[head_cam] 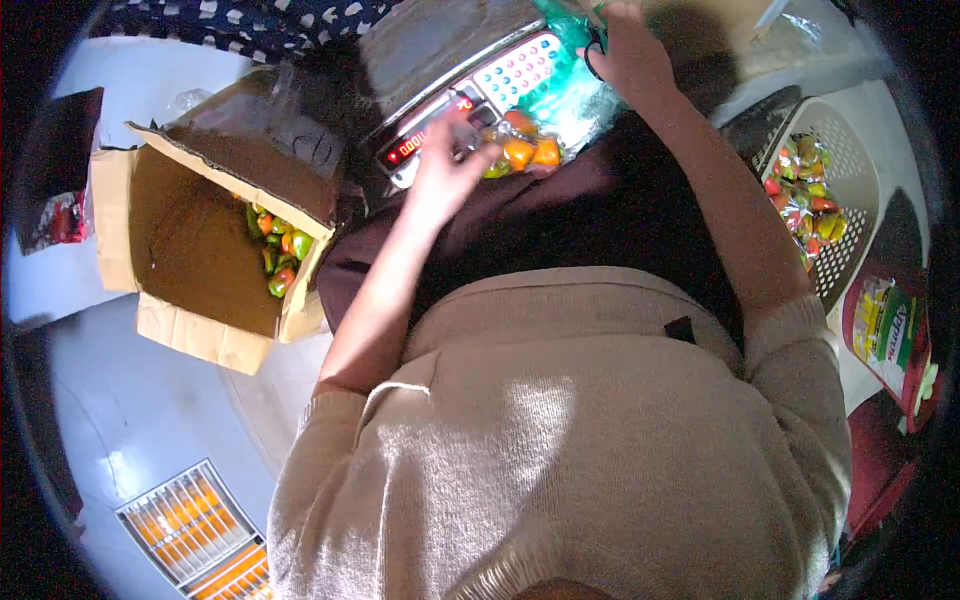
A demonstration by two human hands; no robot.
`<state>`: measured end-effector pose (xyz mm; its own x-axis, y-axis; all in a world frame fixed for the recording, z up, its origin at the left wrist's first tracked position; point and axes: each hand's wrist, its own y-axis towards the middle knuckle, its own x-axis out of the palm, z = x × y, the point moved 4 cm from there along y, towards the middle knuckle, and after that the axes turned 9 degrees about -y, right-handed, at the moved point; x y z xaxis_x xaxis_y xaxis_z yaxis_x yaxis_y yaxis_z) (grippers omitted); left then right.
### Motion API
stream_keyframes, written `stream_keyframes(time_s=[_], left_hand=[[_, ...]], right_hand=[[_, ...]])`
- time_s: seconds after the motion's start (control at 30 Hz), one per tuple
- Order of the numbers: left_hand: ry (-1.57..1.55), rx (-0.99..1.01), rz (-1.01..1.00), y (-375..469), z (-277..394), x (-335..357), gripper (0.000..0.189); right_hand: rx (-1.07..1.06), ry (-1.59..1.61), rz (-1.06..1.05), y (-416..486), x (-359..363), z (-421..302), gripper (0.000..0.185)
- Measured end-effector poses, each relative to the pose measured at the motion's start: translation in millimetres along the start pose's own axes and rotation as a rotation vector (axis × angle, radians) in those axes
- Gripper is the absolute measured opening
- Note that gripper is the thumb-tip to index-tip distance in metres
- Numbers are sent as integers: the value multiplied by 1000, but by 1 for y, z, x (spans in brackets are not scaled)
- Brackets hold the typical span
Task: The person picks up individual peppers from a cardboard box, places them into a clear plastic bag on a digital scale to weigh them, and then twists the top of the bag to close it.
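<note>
My left hand (444, 169), blurred by motion, is in front of the red-lit display of a digital scale (517, 71). Its thumb is by a clear plastic bag of orange and green peppers (529, 150) at the scale's near edge, above my lap; whether it grips the bag cannot be told. A black loop, apparently the handle of scissors (592, 63), is around the thumb of my right hand (630, 49). Those fingers are at a sheet of thin green plastic (570, 82), which partly covers the scale's keypad. The scissors' blades are not visible.
An open cardboard box (199, 247) with loose peppers (281, 247) lies tilted at left. At right, a perforated plastic basket (855, 195) holds bagged peppers (806, 202). A red printed bag (889, 337) is beside it. A glowing heater (191, 525) is at lower left.
</note>
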<state>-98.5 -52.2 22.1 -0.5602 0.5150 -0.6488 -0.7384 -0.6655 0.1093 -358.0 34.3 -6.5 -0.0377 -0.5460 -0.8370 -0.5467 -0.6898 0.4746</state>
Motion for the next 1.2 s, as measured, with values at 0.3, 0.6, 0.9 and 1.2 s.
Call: stream_keyframes(time_s=[0.3, 0.6, 0.9, 1.2], left_hand=[[375, 135, -101, -5, -15, 42, 70], [-169, -62, -99, 6, -62, 39, 60], [-385, -132, -196, 4, -28, 48, 52], [-358, -138, -208, -2, -35, 45, 56]], right_hand=[[-208, -193, -313, -8, 83, 3, 20], [-482, -805, -660, -73, 82, -32, 19], [-532, -435, -318, -47, 44, -45, 30], [238, -139, -146, -57, 28, 7, 81]])
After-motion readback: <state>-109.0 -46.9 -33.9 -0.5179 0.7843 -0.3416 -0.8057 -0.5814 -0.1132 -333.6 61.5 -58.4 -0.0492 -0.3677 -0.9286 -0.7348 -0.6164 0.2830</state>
